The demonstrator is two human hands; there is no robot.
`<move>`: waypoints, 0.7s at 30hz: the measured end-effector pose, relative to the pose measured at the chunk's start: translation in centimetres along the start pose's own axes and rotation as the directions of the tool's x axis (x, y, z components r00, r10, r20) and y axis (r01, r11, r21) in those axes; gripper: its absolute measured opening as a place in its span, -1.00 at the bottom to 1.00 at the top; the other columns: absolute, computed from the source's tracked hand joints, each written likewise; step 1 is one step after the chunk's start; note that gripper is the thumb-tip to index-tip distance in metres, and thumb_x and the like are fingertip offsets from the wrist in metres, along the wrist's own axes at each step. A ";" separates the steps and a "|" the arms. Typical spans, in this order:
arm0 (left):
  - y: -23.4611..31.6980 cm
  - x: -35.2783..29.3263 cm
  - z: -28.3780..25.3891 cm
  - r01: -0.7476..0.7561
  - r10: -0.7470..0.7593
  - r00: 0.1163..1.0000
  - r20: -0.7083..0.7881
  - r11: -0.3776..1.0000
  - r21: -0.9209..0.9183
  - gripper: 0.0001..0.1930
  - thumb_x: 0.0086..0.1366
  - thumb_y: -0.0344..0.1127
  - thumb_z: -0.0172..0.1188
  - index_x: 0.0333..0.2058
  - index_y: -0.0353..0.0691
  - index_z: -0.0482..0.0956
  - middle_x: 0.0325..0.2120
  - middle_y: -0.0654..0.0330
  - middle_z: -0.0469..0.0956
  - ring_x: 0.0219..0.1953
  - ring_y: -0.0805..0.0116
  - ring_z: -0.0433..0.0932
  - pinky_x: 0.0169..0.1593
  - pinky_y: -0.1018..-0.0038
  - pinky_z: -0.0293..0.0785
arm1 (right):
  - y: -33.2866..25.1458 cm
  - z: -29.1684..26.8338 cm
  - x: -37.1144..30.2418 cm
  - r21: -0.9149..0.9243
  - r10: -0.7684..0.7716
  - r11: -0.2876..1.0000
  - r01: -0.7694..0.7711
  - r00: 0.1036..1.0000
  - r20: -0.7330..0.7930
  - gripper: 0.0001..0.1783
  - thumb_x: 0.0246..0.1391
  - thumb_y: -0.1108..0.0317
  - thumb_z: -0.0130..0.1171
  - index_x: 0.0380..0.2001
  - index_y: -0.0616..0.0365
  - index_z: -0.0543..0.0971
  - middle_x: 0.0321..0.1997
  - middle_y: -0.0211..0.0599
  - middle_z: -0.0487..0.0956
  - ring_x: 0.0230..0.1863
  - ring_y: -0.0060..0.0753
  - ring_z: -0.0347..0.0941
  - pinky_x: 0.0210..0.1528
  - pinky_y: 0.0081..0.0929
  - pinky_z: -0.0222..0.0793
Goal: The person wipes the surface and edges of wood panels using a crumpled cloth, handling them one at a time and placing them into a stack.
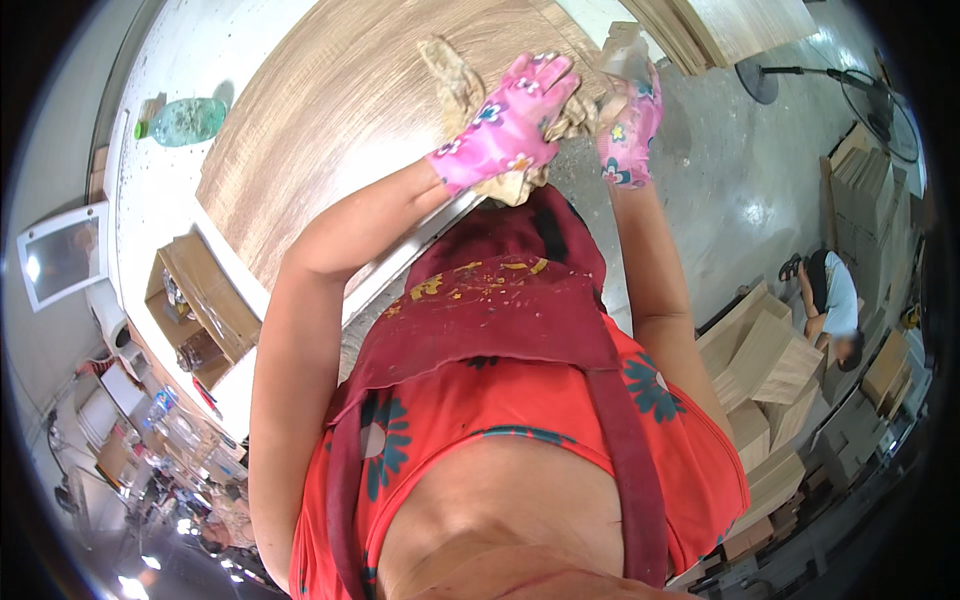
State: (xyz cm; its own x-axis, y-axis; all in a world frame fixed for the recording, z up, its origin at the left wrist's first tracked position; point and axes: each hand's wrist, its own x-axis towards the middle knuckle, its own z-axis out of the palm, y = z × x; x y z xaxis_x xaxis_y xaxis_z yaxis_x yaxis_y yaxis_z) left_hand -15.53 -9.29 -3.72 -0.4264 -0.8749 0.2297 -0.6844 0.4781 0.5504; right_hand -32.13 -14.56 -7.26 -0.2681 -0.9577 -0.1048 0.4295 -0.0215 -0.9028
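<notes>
My left hand (515,115), in a pink flowered glove, presses on a crumpled beige rag (452,82) at the near right edge of a wood-grain board (350,110). The fingers point away and to the right, and the rag bunches out on both sides of the palm. Just right of the board's edge, my right hand (630,135), in a matching glove, is closed around a translucent, brownish plastic thing (625,62). Its exact kind is hard to make out, and the fingers are partly hidden behind it.
A green-tinted plastic bottle (190,121) lies on the white tabletop at left, with an open cardboard box (203,308) nearer me. Stacked boards (690,30) stand at the far right. Beyond are a fan (870,95), wood panels (770,370) and another person (832,300).
</notes>
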 end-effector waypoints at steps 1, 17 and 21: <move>0.1 1.2 0.2 -0.010 0.010 1.000 0.002 1.000 0.000 -0.12 -0.11 -0.25 0.31 0.26 -0.11 0.17 0.25 0.01 0.16 0.28 0.01 0.18 0.39 0.07 -0.14 | 0.1 -0.7 0.1 0.041 0.055 0.998 -0.053 0.997 -0.049 -0.53 0.15 0.49 -0.04 0.16 0.27 0.32 0.07 -0.21 0.45 0.03 -0.35 0.42 0.04 -0.50 0.40; -2.7 11.7 2.4 -0.092 0.086 0.995 -0.046 0.983 -0.157 -0.50 0.07 -0.24 0.18 0.05 -0.08 0.46 -0.11 0.03 0.52 -0.07 0.02 0.50 -0.01 0.29 0.48 | -3.8 6.5 -10.1 -0.110 -0.008 0.645 0.756 0.151 0.988 -0.46 -0.09 0.18 0.24 0.04 -0.01 0.50 -0.02 -0.06 0.50 -0.07 -0.02 0.49 -0.01 -0.18 0.41; -3.5 12.1 3.6 -0.213 0.227 0.971 -0.079 0.963 0.163 -0.47 -0.01 -0.21 0.24 0.03 0.02 0.48 0.08 -0.01 0.35 0.15 -0.09 0.30 0.16 0.11 0.25 | -2.7 12.9 -6.9 -0.366 0.564 0.665 0.650 -0.117 0.817 -0.48 0.14 0.11 0.08 0.16 -0.02 0.40 0.21 -0.24 0.39 0.18 -0.21 0.33 0.22 -0.32 0.21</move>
State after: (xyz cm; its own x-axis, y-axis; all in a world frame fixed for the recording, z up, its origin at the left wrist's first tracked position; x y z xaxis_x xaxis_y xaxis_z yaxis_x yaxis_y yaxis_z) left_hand -20.46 -21.24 -5.78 -0.5232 -0.7465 0.4112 -0.6650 0.6593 0.3509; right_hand -20.31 -11.58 1.32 0.9785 -0.1346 -0.1562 -0.2043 -0.5321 -0.8217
